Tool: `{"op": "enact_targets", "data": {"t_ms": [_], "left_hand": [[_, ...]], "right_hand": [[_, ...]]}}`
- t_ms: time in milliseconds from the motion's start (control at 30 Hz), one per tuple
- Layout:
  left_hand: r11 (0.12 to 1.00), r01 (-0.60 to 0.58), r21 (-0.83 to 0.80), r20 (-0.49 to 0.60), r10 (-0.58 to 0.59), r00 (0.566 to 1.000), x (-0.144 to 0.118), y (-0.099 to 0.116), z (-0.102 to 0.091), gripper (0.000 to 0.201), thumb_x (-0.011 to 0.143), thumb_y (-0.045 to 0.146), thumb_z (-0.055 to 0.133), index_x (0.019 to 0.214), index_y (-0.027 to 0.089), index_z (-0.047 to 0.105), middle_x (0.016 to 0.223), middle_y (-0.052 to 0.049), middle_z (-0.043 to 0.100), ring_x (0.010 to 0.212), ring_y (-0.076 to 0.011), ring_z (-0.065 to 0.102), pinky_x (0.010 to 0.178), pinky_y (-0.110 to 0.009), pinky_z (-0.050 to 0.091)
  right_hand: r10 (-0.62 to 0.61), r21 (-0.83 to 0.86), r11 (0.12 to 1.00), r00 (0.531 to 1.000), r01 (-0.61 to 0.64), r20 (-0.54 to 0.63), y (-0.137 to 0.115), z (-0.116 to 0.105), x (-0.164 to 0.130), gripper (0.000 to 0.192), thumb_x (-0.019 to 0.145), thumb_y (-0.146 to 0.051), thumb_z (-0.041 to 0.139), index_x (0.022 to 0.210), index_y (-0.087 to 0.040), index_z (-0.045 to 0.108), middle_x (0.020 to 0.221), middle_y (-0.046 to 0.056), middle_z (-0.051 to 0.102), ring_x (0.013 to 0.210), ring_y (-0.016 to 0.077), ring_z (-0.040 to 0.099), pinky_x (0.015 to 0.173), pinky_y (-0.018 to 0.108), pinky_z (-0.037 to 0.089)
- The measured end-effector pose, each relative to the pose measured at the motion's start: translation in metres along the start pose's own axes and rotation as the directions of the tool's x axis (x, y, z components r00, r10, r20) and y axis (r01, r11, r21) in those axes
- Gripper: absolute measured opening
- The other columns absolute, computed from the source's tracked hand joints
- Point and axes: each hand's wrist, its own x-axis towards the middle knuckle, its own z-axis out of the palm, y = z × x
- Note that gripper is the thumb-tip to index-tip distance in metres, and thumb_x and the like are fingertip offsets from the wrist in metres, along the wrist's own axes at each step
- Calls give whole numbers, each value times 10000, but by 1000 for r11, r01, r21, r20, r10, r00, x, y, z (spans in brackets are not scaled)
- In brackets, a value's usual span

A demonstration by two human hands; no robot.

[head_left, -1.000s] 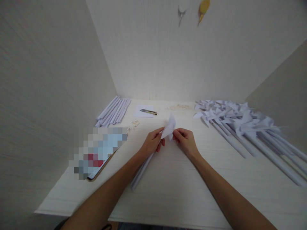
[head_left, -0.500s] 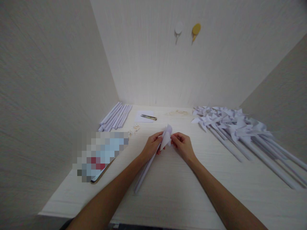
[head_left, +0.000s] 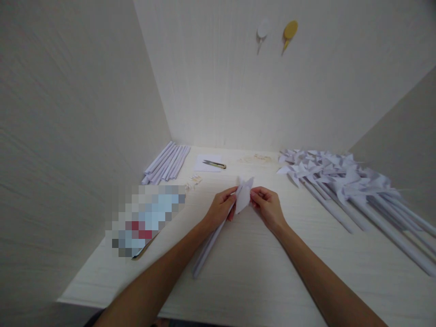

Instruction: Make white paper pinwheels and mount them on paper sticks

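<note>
A white paper pinwheel (head_left: 243, 199) is between my two hands over the middle of the table, its folded blades at the top of a rolled paper stick (head_left: 208, 252). My left hand (head_left: 221, 206) is closed round the stick just below the blades, and the stick slants down toward the table's front. At the right side of the blades, my right hand (head_left: 267, 203) pinches near the pinwheel's centre. What lies between the right fingertips is too small to make out.
Finished paper pinwheels (head_left: 335, 177) are heaped at the right. Rolled paper sticks (head_left: 166, 163) lie at the back left. Thread snips (head_left: 214, 164) rest on a paper sheet (head_left: 201, 165). Nearby are small pale scraps (head_left: 194, 181) and a blurred-out phone-like slab (head_left: 150, 225). Wall hooks (head_left: 290, 30) hang above.
The pinwheel's blades have turned, so a flatter, broader face now shows. My right hand still pinches at its side. The whole view has shifted slightly.
</note>
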Motion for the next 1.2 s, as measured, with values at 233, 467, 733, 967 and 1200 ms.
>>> {"op": "enact_targets", "data": {"t_ms": [233,467,733,967,1200], "left_hand": [[997,28,-72,-22,-29,999,0,3,-3,524,727,349,489,1168,66,495,438,48,512,279,-51,378,292,-165,287],[992,47,-119,11,-46,999,-1,7,-3,589,697,400,518,1171,52,484,439,46,516,278,-48,371,292,-173,270],[984,47,-173,84,-32,996,-1,5,-3,614,698,398,525,1195,44,459,443,45,522,269,-49,360,284,-175,243],[990,46,-133,140,-27,990,-2,3,0,555,726,407,502,1173,78,492,441,55,506,263,-41,353,285,-168,243],[1000,13,-5,118,-12,993,-4,5,3,474,765,379,443,1142,104,527,450,61,486,266,-31,350,285,-153,259]], "right_hand": [[-170,-36,985,985,171,33,4,-3,4,97,582,-265,688,586,-187,630,702,1,589,671,123,520,616,254,406],[-34,167,986,994,17,102,-3,-1,4,222,522,-257,737,641,-201,559,712,-24,608,675,106,548,666,244,430],[78,284,950,977,-134,199,-13,-1,4,405,449,-275,786,795,-203,587,720,-9,664,658,116,588,645,238,446],[111,233,958,966,-167,233,-13,-4,3,359,447,-316,787,724,-161,620,634,6,661,555,117,564,551,239,420],[154,260,941,957,-219,247,-15,-3,2,316,443,-262,785,701,-163,632,637,-3,665,541,105,556,535,226,410]]}}
